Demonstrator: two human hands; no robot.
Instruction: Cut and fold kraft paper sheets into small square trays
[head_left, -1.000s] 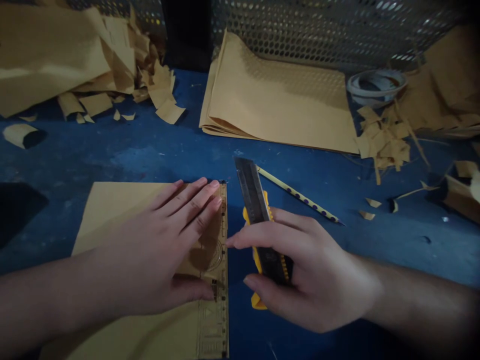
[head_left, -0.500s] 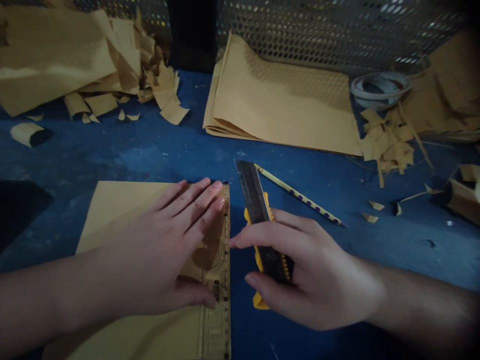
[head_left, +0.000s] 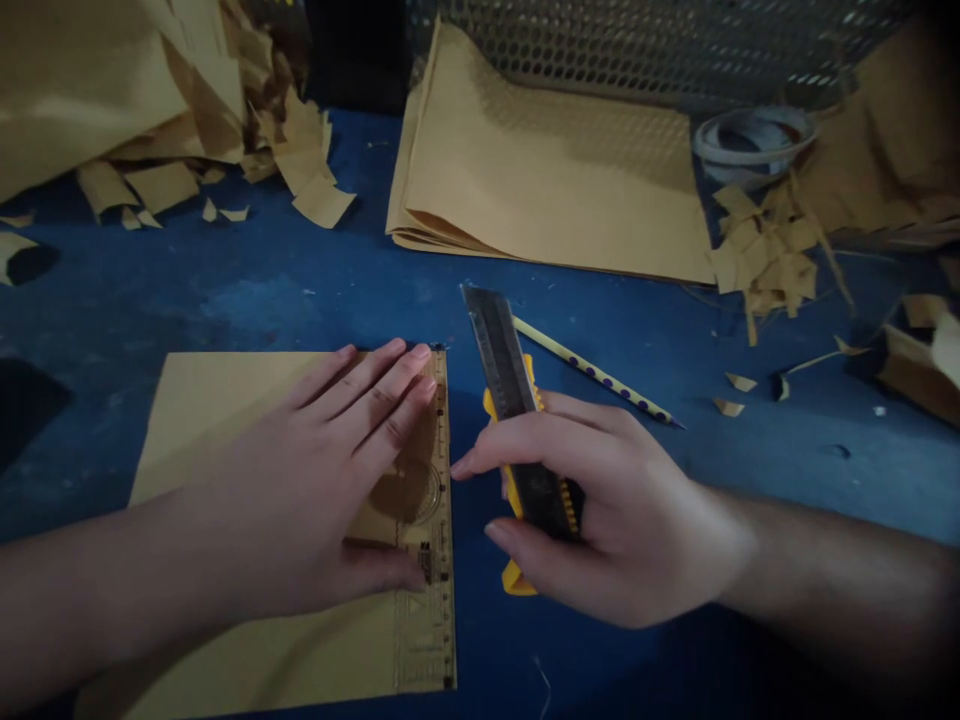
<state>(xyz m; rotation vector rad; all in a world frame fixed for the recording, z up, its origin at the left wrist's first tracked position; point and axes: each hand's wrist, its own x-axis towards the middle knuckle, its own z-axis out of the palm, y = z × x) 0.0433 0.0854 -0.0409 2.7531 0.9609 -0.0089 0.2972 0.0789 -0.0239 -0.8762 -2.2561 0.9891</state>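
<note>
My left hand [head_left: 330, 490] lies flat with fingers spread, pressing a clear plastic ruler [head_left: 424, 640] onto a sheet of brown paper [head_left: 202, 400]. The ruler runs along the sheet's right edge. To its right, my right hand [head_left: 607, 500] is closed around a yellow and black utility knife [head_left: 517, 400]. The knife's blade is out and points away from me, toward the upper left, above the blue table. My right index fingertip is close to the ruler's edge. Just beyond the knife lies a yellow pencil with purple dots [head_left: 600, 376].
Folded brown paper [head_left: 555, 180] lies at the back middle, before a perforated metal panel [head_left: 600, 50]. Paper scraps [head_left: 300, 150] are heaped at the back left, and more scraps [head_left: 772, 250] lie at the right beside a roll of tape [head_left: 754, 145]. A dark upright object [head_left: 356, 50] stands behind.
The whole view has shifted slightly, so everything sits a little higher and further left. Both hands keep their hold on the ruler and the utility knife.
</note>
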